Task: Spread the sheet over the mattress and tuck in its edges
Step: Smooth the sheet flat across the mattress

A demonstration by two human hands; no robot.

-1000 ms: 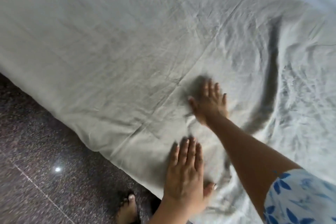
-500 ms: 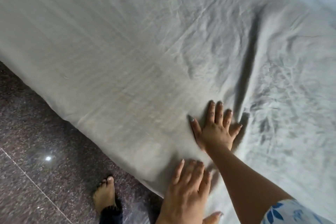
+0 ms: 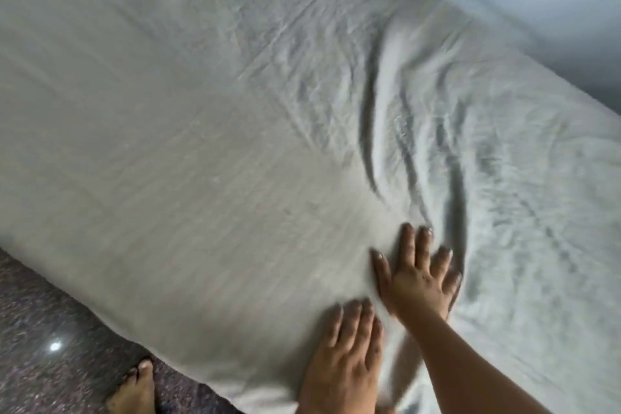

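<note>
By the speckled floor (image 3: 50,306), left hand (image 3: 342,366) and right hand (image 3: 418,282) lie flat, fingers spread, smoothing the sheet (image 3: 201,144); those folds (image 3: 386,104) want sweeping next.

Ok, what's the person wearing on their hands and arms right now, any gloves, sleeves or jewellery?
No gloves or rings show on the left hand or the right hand. The right forearm is uncovered to the frame edge, with no sleeve or watch in view. Nothing past the left hand is in frame.
</note>
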